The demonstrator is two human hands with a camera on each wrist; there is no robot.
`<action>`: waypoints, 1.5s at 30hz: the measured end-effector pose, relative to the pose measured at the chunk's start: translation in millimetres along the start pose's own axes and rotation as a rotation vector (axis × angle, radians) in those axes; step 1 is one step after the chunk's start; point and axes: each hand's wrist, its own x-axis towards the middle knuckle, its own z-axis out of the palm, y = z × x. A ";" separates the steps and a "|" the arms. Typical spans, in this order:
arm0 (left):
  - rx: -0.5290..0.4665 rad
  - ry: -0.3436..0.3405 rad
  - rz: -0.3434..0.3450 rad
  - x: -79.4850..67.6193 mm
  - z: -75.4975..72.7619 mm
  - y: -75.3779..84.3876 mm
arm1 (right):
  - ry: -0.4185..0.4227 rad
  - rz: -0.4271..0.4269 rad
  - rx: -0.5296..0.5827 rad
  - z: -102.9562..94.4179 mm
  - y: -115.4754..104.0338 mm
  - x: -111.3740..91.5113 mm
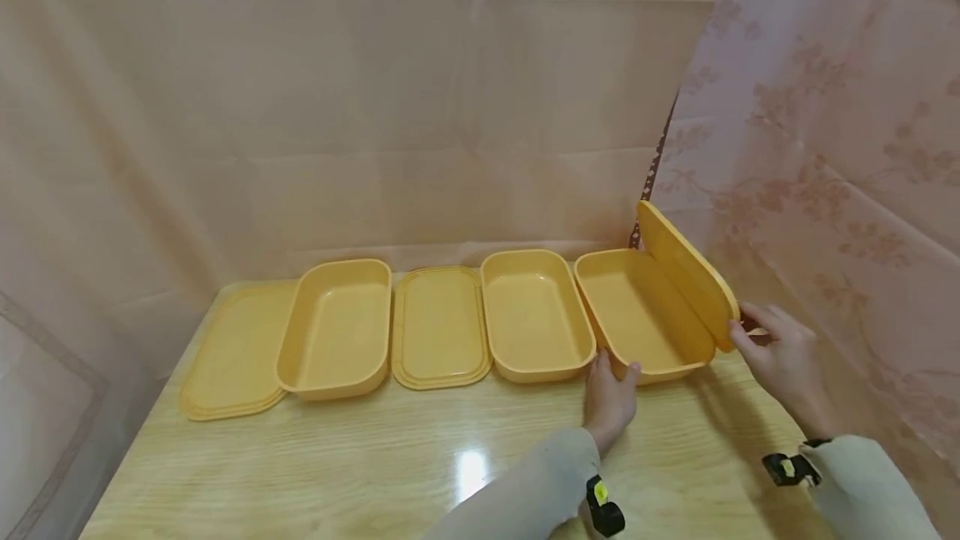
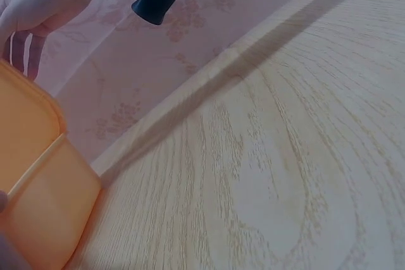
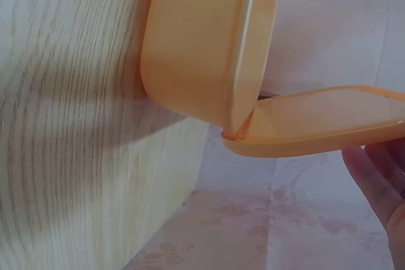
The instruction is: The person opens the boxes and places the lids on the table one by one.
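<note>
At the right end of a row of yellow plastic containers stands a rectangular food container point(image 1: 648, 319). Its lid point(image 1: 686, 273) is tilted up steeply along the right rim; in the right wrist view the lid point(image 3: 323, 124) meets the container's wall point(image 3: 190, 42) at that edge. My right hand point(image 1: 783, 357) pinches the lid's near right corner between thumb and fingers. With thumb and fingers spread about the near left corner, my left hand point(image 1: 611, 398) holds the container. In the left wrist view only a bit of the left hand shows, at the left edge.
Left of it stand a smaller open container point(image 1: 538, 315) and another open container point(image 1: 337, 327). Two lids lie flat, a small lid point(image 1: 442, 327) between those containers and a larger lid point(image 1: 240, 348) at the far left. Cloth curtains point(image 1: 420, 107) hang behind and beside the wooden table point(image 1: 360, 473).
</note>
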 end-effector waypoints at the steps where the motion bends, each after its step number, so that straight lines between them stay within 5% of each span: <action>1: 0.001 0.000 -0.004 0.2 -0.3 -0.5 | 0.007 0.009 -0.002 -0.3 0.5 -0.4; 21: -0.004 -0.020 -0.019 -0.8 -2.2 1.1 | 0.055 0.389 0.078 -8.9 14.6 -6.0; 45: -0.025 0.027 -0.038 -1.5 -1.1 8.0 | 0.057 0.615 0.195 -12.3 24.2 -4.6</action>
